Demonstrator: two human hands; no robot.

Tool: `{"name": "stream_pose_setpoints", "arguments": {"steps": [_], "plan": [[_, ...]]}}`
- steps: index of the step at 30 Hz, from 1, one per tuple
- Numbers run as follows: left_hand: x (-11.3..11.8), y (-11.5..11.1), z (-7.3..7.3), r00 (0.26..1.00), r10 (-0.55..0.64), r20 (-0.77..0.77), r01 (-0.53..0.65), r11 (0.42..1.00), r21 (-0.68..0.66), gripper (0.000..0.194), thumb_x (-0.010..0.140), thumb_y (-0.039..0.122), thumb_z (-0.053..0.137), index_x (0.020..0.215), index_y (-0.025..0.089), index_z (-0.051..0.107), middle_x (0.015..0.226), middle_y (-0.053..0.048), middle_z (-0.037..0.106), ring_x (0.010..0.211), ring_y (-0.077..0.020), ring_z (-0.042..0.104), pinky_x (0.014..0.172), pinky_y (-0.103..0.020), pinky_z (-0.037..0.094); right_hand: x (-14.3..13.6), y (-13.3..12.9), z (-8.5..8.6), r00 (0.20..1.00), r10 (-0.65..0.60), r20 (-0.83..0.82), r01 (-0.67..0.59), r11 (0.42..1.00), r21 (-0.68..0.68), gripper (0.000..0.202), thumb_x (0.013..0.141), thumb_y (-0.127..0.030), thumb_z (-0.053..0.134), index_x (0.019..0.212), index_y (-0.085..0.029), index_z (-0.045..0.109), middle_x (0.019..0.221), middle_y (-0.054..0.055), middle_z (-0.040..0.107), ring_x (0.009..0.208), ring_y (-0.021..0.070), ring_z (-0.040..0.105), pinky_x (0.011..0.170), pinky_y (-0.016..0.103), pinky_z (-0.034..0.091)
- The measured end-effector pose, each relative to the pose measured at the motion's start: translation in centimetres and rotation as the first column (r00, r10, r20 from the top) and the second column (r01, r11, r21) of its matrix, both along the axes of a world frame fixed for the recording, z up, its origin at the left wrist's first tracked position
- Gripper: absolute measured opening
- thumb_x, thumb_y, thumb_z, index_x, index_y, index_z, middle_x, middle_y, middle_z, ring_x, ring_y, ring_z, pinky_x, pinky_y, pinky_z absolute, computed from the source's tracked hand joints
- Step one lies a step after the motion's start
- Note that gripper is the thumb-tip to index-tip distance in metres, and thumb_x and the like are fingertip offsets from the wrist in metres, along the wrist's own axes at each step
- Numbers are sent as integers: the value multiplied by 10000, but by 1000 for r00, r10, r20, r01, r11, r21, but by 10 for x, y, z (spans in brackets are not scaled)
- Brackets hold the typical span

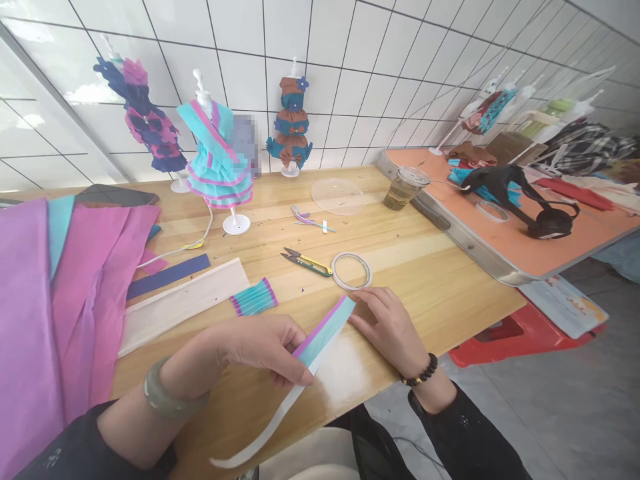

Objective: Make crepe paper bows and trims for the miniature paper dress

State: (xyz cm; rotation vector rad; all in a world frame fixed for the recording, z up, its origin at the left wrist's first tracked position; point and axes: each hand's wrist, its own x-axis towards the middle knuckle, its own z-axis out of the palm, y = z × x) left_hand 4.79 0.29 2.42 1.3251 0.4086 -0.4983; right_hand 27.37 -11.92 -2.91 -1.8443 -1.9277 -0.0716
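Note:
My left hand (267, 350) pinches a turquoise strip with a purple edge (327, 328) between thumb and fingers. A narrow white band (270, 430) runs along the strip's near side and hangs past my left hand in a loose curl. My right hand (387, 327) has its fingers closed at the strip's far end; the fingertips are partly hidden. Just beyond lie a roll of tape (352, 271) and yellow-and-green thread snips (306, 262) with the blades apart. A pleated turquoise piece with purple edges (254, 297) rests left of the strip.
Pink and purple sheets (90, 267) cover the table's left side, beside a cream strip (185, 303) and a navy strip (170, 275). Small dress forms, one in turquoise (215, 153), stand along the tiled wall. A lidded cup (400, 190) stands near the orange table (440, 177).

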Motion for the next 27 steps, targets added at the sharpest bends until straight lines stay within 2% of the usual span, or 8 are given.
{"name": "stream_pose_setpoints", "arguments": {"steps": [4,9,14,19,22,25,27], "plan": [[-1,2,2,1000,-15,0,15,999,35,229,678,339,656,602,147,556,522,40,533,494,-65,477,498,-174,374,1,2,0,1000,-6,17,6,1000,-11,227,819,-264,534,1030,-180,546,992,94,600,949,237,517,812,401,437],[6,-4,-6,998,59,6,-60,997,51,234,738,341,574,606,152,531,542,27,563,480,-68,498,502,-181,402,14,5,2,993,-62,96,64,998,-19,193,829,-190,483,1002,-166,566,973,102,586,921,233,519,787,383,432],[12,-10,-16,993,112,25,-114,988,108,212,743,372,550,710,162,545,572,16,593,463,-81,512,458,-188,402,30,-2,6,964,-158,215,172,984,-48,192,800,-118,458,937,-158,586,920,96,594,883,233,524,778,379,419],[9,-9,-23,988,146,45,-152,962,226,223,726,390,556,746,167,564,498,37,541,437,-77,458,418,-176,349,25,-11,6,901,-331,280,359,932,-55,288,769,-100,439,1032,-123,555,884,125,594,873,267,532,762,409,422],[8,-9,-23,989,147,29,-149,956,254,237,724,402,548,712,165,558,446,56,480,400,-63,396,406,-174,319,22,-12,5,926,-339,165,356,930,-87,358,773,-99,411,1116,-125,510,915,128,588,900,263,535,780,410,433],[7,-8,-19,990,135,-50,-117,956,270,245,709,409,545,717,165,559,428,68,434,370,-64,368,383,-181,306,27,-12,4,950,-299,-93,285,949,-134,390,766,-104,407,1143,-162,489,988,103,577,937,229,534,841,394,433],[6,-7,-16,989,128,-76,-102,953,286,224,696,388,547,729,167,566,457,65,433,379,-69,385,379,-183,313,33,-13,4,903,-305,-301,256,947,-192,413,744,-102,416,1140,-188,490,1011,82,577,913,202,547,844,378,445]]}}
